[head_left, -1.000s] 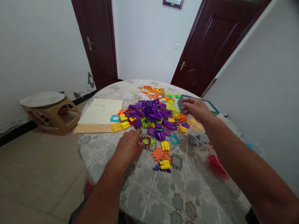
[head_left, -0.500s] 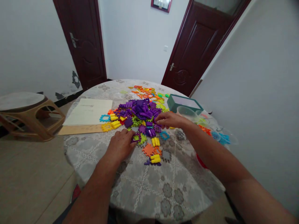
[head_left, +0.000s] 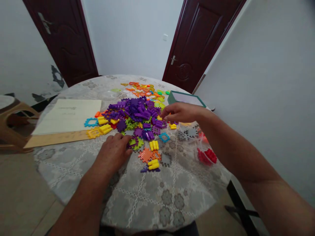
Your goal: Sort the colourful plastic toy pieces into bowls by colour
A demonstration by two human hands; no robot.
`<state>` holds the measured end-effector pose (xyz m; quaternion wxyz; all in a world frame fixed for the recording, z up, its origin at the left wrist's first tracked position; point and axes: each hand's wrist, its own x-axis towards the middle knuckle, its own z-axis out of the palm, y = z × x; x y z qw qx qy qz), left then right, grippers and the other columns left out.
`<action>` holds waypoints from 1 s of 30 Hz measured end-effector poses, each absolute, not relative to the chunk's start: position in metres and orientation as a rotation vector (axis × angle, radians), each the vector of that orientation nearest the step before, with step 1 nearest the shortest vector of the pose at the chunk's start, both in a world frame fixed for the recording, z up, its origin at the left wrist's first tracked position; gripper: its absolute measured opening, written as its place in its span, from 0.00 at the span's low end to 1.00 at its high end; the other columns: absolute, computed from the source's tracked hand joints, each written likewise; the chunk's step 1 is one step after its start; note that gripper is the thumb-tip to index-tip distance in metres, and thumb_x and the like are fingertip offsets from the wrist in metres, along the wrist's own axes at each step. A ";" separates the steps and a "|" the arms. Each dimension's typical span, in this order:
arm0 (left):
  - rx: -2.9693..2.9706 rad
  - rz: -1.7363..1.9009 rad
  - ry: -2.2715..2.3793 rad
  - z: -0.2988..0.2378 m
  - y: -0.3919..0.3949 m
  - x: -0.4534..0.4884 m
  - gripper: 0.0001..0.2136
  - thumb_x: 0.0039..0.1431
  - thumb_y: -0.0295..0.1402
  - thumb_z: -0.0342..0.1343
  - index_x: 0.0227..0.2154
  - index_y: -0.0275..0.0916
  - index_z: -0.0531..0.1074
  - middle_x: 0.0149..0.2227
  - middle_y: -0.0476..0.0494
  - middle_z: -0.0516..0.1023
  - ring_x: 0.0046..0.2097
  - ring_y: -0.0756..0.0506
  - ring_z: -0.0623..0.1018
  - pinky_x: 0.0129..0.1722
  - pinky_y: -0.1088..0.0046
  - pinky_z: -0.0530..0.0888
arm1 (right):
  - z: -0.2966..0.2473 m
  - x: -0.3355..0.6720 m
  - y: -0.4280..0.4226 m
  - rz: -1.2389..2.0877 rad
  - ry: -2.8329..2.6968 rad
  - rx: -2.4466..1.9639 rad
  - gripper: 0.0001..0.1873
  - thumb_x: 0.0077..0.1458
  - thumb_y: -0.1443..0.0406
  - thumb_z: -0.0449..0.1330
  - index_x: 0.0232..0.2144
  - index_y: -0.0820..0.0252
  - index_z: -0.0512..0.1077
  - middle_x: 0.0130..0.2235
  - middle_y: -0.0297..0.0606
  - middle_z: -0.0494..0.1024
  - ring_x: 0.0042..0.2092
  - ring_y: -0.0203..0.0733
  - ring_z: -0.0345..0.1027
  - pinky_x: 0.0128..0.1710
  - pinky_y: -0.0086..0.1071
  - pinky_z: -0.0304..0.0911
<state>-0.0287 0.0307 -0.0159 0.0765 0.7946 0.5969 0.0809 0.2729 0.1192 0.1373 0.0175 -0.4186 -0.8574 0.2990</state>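
Observation:
A heap of purple plastic building pieces (head_left: 136,113) lies mid-table, with yellow, green, orange and blue pieces around it. My left hand (head_left: 112,152) rests palm down on the tablecloth (head_left: 159,196), its fingers stretched onto a purple and green piece (head_left: 135,143) at the near edge of the heap. My right hand (head_left: 180,112) hovers at the heap's right side. Its fingertips are pinched together just above the purple pieces, and what they hold is hidden.
A green box (head_left: 187,97) stands behind my right hand. Clear tubs with red pieces (head_left: 206,155) sit at the table's right edge. A white booklet (head_left: 67,114) and a wooden ruler (head_left: 56,138) lie at the left. A stool (head_left: 10,121) stands on the floor beyond.
My right hand came back from the green box to the heap, dipped into the purple pieces, then drew right with pinched fingers. My left hand stayed on the same piece. The camera tilted down.

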 end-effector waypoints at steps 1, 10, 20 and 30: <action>2.383 0.257 1.773 -0.016 0.031 -0.028 0.22 0.60 0.35 0.60 0.57 0.42 0.76 0.52 0.34 0.77 0.53 0.33 0.75 0.56 0.57 0.71 | 0.140 0.268 0.105 0.787 -2.748 -1.293 0.12 0.63 0.66 0.62 0.48 0.57 0.80 0.41 0.36 0.84 0.39 0.37 0.76 0.38 0.28 0.67; 2.381 0.265 1.787 -0.014 0.030 -0.019 0.17 0.61 0.35 0.58 0.52 0.38 0.76 0.50 0.30 0.76 0.50 0.32 0.75 0.50 0.57 0.71 | 0.062 0.230 0.029 0.093 -2.501 -1.624 0.15 0.69 0.65 0.56 0.55 0.58 0.76 0.52 0.47 0.82 0.53 0.50 0.76 0.51 0.39 0.68; 2.320 0.306 1.801 -0.006 0.021 -0.015 0.13 0.62 0.32 0.58 0.48 0.37 0.74 0.51 0.30 0.76 0.51 0.34 0.76 0.49 0.60 0.72 | -0.021 0.189 0.041 0.083 -2.232 -1.760 0.26 0.66 0.59 0.61 0.63 0.59 0.69 0.57 0.51 0.75 0.52 0.52 0.75 0.50 0.40 0.69; 2.034 0.732 1.739 -0.002 0.021 -0.026 0.09 0.70 0.34 0.46 0.40 0.40 0.72 0.39 0.38 0.80 0.43 0.40 0.80 0.44 0.64 0.73 | -0.028 0.196 0.047 0.173 -1.989 -1.202 0.24 0.61 0.65 0.61 0.58 0.61 0.72 0.48 0.46 0.75 0.50 0.50 0.72 0.54 0.44 0.70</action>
